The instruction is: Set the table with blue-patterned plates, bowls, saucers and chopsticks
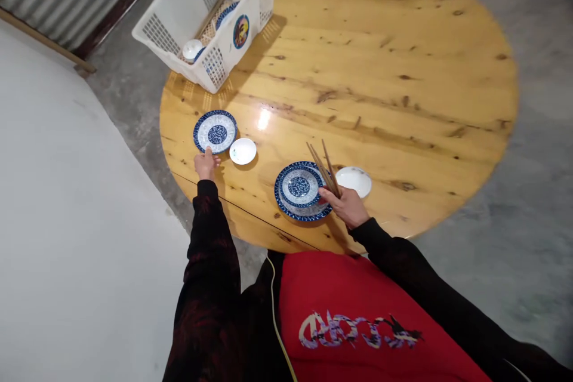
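My left hand [206, 164] pinches the near rim of a blue-and-white plate [217, 133] on the left part of the table. A small white bowl [243, 151] sits just right of that plate. In my right hand [350, 206] are several wooden chopsticks [326, 170], fanned upward, together with the right edge of a smaller blue-patterned plate [300, 187]. Below this one is a larger blue-rimmed plate [295, 212]; whether the two touch I cannot tell. Beyond the right hand stands another white bowl [356, 179], partly covered by the fingers.
A white plastic basket [226, 57] stands at the table's far left edge, with blue plates [226, 14] and a small white bowl [191, 49] inside. The round wooden table [394, 71] extends far right. A white wall [67, 203] is close on the left.
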